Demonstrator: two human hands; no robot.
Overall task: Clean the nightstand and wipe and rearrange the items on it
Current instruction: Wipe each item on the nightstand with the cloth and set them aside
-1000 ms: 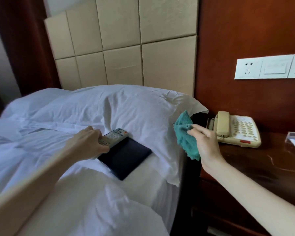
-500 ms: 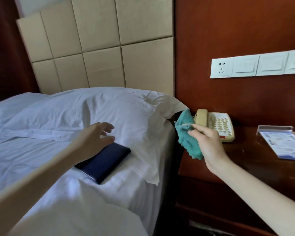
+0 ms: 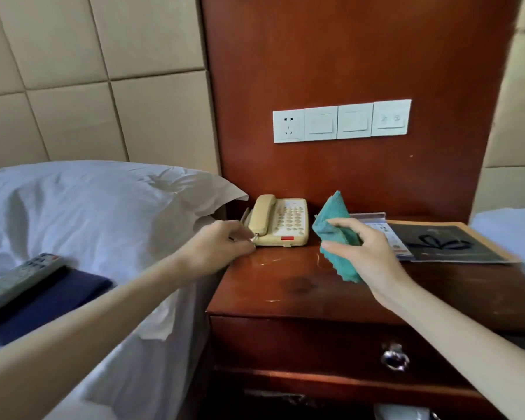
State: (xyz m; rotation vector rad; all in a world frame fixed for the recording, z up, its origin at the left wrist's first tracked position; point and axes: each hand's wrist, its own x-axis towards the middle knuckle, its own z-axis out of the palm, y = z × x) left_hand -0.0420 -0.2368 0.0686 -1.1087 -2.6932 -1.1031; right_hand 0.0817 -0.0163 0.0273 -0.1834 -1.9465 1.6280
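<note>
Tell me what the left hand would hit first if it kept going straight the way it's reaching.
Most likely the telephone: the left hand points at its near left corner, fingertips almost there, though depth is hard to judge.

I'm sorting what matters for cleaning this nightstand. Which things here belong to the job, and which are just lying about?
Belong to the job:
nightstand
green cloth in the right hand
phone, by the left hand
leaflets on the nightstand
remote and dark folder on the bed

Just lying about:
pillow
wall switches
</note>
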